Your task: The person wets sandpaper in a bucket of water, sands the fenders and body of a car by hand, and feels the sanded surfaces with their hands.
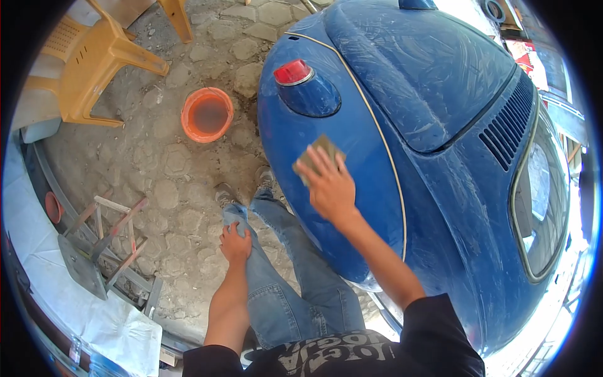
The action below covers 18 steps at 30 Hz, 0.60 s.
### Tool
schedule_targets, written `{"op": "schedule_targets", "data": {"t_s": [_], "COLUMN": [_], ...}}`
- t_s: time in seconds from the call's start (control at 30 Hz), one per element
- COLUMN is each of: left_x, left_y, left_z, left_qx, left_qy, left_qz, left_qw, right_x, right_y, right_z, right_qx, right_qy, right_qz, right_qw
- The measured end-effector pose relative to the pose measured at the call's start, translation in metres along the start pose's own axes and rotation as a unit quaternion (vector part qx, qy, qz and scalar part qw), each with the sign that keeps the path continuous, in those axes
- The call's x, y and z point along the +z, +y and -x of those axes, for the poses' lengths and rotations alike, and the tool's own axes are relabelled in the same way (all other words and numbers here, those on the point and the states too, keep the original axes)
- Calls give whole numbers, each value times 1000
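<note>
My right hand (331, 188) presses a square olive-brown piece of sandpaper (323, 143) flat against the blue rear fender (295, 135) of a car. Its fingers lie stretched over the sheet and hide part of it. Behind the sheet, a red tail light (293, 73) in a blue housing stands on the same fender. A pale beading strip (383, 141) runs along the seam beside it. My left hand (235, 242) rests on my knee over the jeans, fingers apart, holding nothing.
An orange bucket (207, 92) with murky liquid stands on the stone paving. Yellow plastic chairs (94, 60) are at the upper left. A wooden frame (119, 232) and a white sheet (81, 283) lie to the left. The car's dusty engine lid (427, 69) rises on the right.
</note>
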<state>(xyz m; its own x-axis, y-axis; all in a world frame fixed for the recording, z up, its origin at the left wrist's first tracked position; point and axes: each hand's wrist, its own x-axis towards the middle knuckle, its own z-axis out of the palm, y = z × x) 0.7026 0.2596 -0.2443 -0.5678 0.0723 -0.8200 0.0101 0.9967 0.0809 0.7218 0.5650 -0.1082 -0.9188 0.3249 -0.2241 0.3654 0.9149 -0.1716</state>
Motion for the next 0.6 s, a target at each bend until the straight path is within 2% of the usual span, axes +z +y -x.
{"op": "schedule_targets", "data": {"t_s": [0.07, 0.17, 0.27, 0.37, 0.43, 0.47, 0.53, 0.6], "left_x": [-3, -4, -1, 0, -2, -2, -4, -7], "left_y": [0, 3, -6, -12, -12, -11, -7, -3], "left_z": [5, 3, 4, 6, 7, 9, 10, 7], "left_qx": [-7, -6, -9, -19, -28, -31, -27, -22], "left_qy": [-6, -1, 0, -5, -11, -11, -12, -15], "left_qz": [-6, -1, 14, 19, 16, 19, 19, 11], "left_qw": [1000, 1000, 1000, 1000, 999, 999, 999, 1000], "right_x": [13, 34, 23, -11, -48, -46, -35, -30], "right_y": [20, 26, 4, 6, 16, 33, 65, 48], "right_z": [-53, -88, -31, 18, -13, -27, -50, -38], "right_qx": [0, -51, -128, -102, 20, 108, 131, 66], "right_qy": [9, -56, -113, -119, -83, -1, 70, 11], "right_qz": [18, 66, 101, -12, 72, 74, 56, 71], "right_qw": [1000, 995, 980, 988, 994, 991, 987, 995]}}
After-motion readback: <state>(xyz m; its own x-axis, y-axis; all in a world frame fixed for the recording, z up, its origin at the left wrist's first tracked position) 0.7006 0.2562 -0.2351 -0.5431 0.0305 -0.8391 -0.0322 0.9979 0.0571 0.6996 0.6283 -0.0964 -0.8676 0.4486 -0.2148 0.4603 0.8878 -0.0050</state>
